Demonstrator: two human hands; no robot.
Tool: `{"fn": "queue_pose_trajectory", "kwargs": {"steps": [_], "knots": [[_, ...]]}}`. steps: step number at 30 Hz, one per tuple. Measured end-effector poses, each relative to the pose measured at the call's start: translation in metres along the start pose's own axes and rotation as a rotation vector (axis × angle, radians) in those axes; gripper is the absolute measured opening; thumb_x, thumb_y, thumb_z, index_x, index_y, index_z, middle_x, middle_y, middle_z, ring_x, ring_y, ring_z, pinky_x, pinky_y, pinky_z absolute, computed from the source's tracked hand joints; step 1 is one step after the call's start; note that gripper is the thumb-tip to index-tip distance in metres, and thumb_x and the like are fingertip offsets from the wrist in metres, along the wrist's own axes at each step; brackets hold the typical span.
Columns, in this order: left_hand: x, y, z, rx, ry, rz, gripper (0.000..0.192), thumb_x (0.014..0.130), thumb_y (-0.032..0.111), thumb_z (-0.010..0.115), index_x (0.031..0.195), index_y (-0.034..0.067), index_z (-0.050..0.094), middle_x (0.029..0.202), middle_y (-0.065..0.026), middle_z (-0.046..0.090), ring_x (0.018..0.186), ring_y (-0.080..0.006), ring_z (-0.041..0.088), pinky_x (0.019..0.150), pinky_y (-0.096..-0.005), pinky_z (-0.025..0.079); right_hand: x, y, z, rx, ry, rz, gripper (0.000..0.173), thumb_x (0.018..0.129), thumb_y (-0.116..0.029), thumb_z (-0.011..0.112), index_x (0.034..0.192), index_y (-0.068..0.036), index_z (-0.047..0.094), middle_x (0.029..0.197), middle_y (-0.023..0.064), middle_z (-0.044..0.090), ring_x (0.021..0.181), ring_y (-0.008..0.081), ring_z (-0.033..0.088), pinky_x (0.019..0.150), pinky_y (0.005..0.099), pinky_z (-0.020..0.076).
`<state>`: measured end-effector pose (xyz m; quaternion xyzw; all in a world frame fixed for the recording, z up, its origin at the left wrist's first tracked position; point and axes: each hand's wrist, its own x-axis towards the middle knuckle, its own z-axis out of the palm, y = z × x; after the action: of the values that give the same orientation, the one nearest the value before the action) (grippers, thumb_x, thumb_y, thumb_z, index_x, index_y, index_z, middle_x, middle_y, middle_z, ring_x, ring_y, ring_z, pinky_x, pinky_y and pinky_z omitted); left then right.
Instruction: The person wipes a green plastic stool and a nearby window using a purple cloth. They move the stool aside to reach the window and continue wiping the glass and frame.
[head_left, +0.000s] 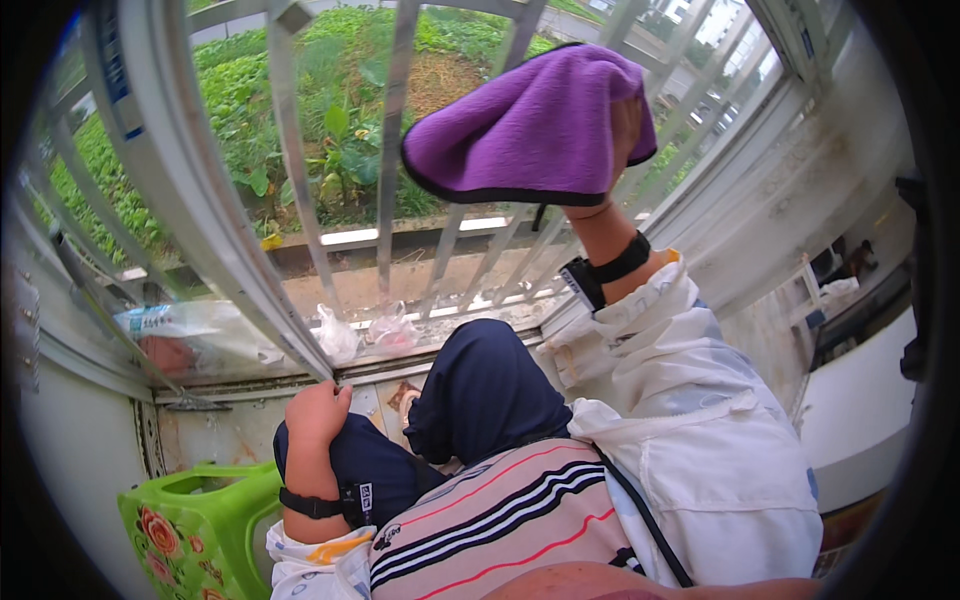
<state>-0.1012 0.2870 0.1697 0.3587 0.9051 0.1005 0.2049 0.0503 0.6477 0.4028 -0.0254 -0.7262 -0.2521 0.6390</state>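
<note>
My right hand (624, 135) is raised, holding a purple cloth (517, 127) with black edging. The cloth hangs to the left of the hand, in front of the metal window bars (394, 142); whether it touches a glass pane I cannot tell. Lower down, my left hand (319, 412) rests by my left knee, close to the foot of the white sliding window frame (232, 240). Its fingertips are hidden from view, and no object shows in it. Each wrist wears a black strap.
A green plastic stool (247, 480) with a flower print stands at lower left. Behind it leans a long-handled tool (187, 401). Plastic bags (337, 337) and a printed plastic package (180, 337) lie along the sill. A white curtain (810, 172) hangs at right; plants (352, 157) grow outside.
</note>
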Motion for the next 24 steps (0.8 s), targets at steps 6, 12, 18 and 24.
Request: {"fn": "queue_pose_trajectory", "kwargs": {"steps": [6, 12, 18, 24], "knots": [[0.009, 0.025, 0.012, 0.077, -0.024, -0.051, 0.038, 0.087, 0.048, 0.057, 0.096, 0.014, 0.072, 0.094, -0.0145, 0.070, 0.093, -0.0338, 0.065, 0.078, -0.0443, 0.051, -0.003, -0.011, -0.006, -0.005, 0.049, 0.050, 0.034, 0.086, -0.041, 0.059, 0.115, -0.026, 0.069, 0.135, 0.0145, 0.052, 0.130, 0.0352, 0.046, 0.113, 0.0518, 0.0228], [0.000, 0.016, 0.013, 0.261, 0.000, -0.122, 0.038, 0.086, 0.048, 0.057, 0.100, 0.015, 0.071, 0.097, -0.0127, 0.070, 0.096, -0.0320, 0.065, 0.081, -0.0448, 0.051, -0.008, -0.011, -0.022, 0.142, -0.049, 0.150, 0.039, 0.082, -0.036, 0.055, 0.118, -0.030, 0.068, 0.138, 0.0115, 0.052, 0.133, 0.0314, 0.044, 0.116, 0.0508, 0.0157], [-0.025, 0.012, -0.018, 0.113, -0.074, -0.081, 0.043, 0.087, 0.048, 0.057, 0.111, 0.014, 0.068, 0.099, -0.0130, 0.070, 0.096, -0.0316, 0.066, 0.083, -0.0434, 0.051, -0.025, -0.001, -0.038, 0.161, -0.114, 0.156, 0.043, 0.075, -0.028, 0.062, 0.118, -0.029, 0.067, 0.140, 0.0104, 0.049, 0.136, 0.0289, 0.041, 0.117, 0.0501, 0.0147], [-0.050, 0.031, -0.038, -0.222, -0.082, 0.178, 0.042, 0.088, 0.032, 0.064, 0.118, 0.002, 0.062, 0.097, -0.0188, 0.070, 0.088, -0.0311, 0.068, 0.079, -0.0377, 0.053, -0.038, 0.048, -0.054, 0.025, -0.103, 0.200, 0.046, 0.074, -0.019, 0.064, 0.119, -0.017, 0.065, 0.141, 0.0177, 0.045, 0.137, 0.0348, 0.039, 0.115, 0.0568, 0.0159]]}}
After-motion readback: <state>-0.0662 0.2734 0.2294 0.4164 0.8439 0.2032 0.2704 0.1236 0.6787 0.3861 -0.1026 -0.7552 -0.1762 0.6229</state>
